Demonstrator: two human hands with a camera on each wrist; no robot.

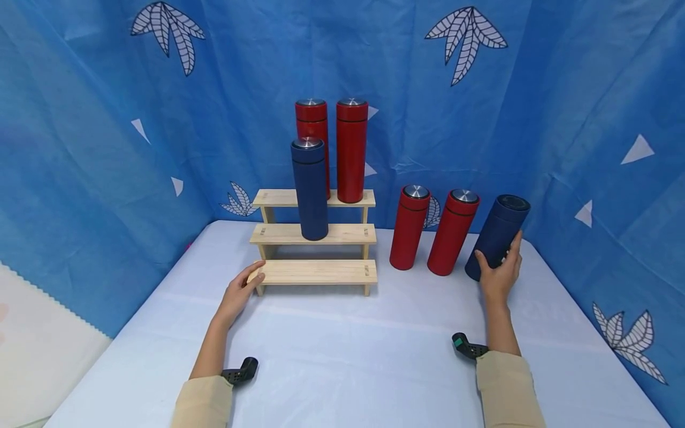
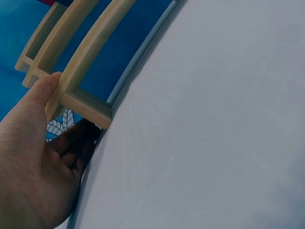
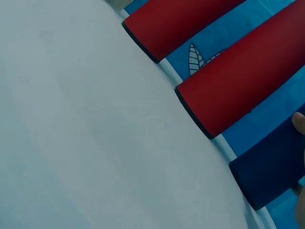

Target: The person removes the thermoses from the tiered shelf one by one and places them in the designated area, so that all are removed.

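My right hand point(image 1: 499, 274) grips the lower part of a navy blue thermos bottle point(image 1: 499, 232) at the right. The thumb lies on its left side and the fingers are round the far right side. In the right wrist view that bottle's base point(image 3: 255, 183) is at the white tabletop. My left hand point(image 1: 239, 295) holds the left end of the lowest step of a three-step wooden stand point(image 1: 316, 271). In the left wrist view, the thumb touches the step's end point(image 2: 66, 88), while the other fingers are curled below and partly in shadow.
Another navy bottle point(image 1: 311, 190) stands on the middle step. On the top step are two red bottles, one point(image 1: 351, 154) in full view and one point(image 1: 311, 119) partly hidden. Two more red bottles point(image 1: 409, 229) point(image 1: 453, 235) stand between stand and right hand. Blue cloth point(image 1: 385, 47) hangs behind.
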